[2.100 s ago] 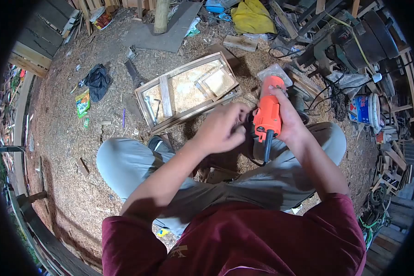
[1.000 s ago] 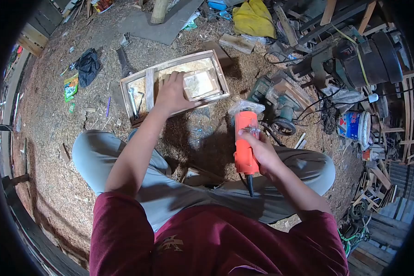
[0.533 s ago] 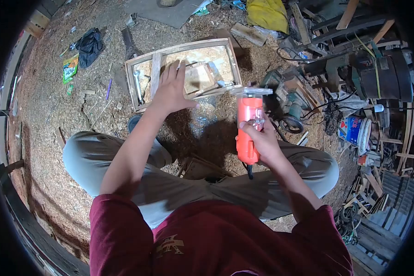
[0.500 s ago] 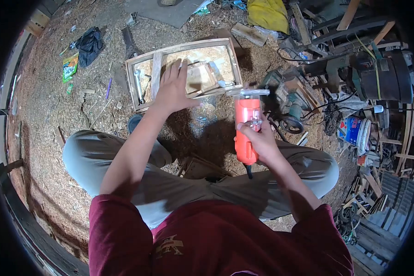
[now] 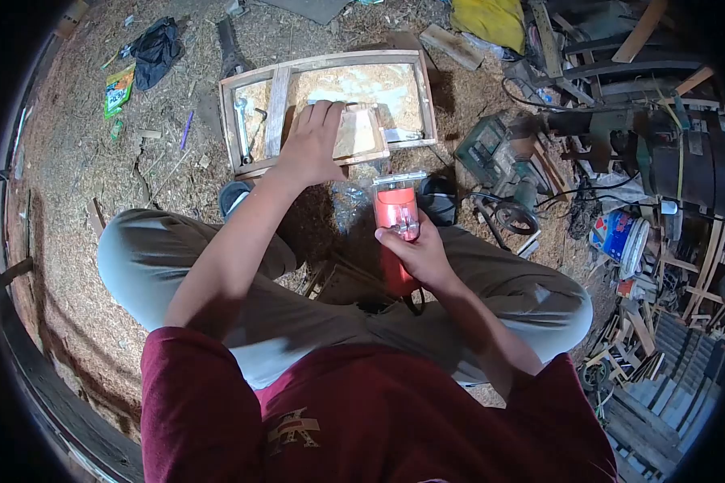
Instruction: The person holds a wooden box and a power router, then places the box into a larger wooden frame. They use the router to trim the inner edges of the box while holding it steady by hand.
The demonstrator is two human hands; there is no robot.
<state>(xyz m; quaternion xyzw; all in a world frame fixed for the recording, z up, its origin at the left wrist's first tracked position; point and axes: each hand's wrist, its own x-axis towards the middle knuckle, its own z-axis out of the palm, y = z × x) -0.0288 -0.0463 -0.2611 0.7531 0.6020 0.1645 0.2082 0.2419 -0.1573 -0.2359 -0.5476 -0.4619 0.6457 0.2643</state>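
My right hand (image 5: pixel 417 256) is wrapped around an orange trim router (image 5: pixel 399 278) with a clear base, held upright between my knees. Its flat base plate (image 5: pixel 399 179) faces away from me, and a black cord leaves the near end. My left hand (image 5: pixel 310 145) spans a small framed wooden board (image 5: pixel 358 133). Its fingers curl over the far edge and the thumb is by the near edge. The board lies across the near side of a shallow wooden tray (image 5: pixel 254 167), which holds sawdust and a wrench (image 5: pixel 243 129).
A green machine with a handwheel (image 5: pixel 514 216) stands to the right, near a paint bucket (image 5: pixel 620 237) and piled scrap wood. A black plastic bag (image 5: pixel 156 52) and a green packet (image 5: pixel 119 90) lie on the sawdust-strewn ground at left. A wood block (image 5: pixel 451 47) lies behind the tray.
The router has moved left and toward me, closer to the middle. My left hand's spread fingers have closed down over the board, which has shifted toward the tray's near edge.
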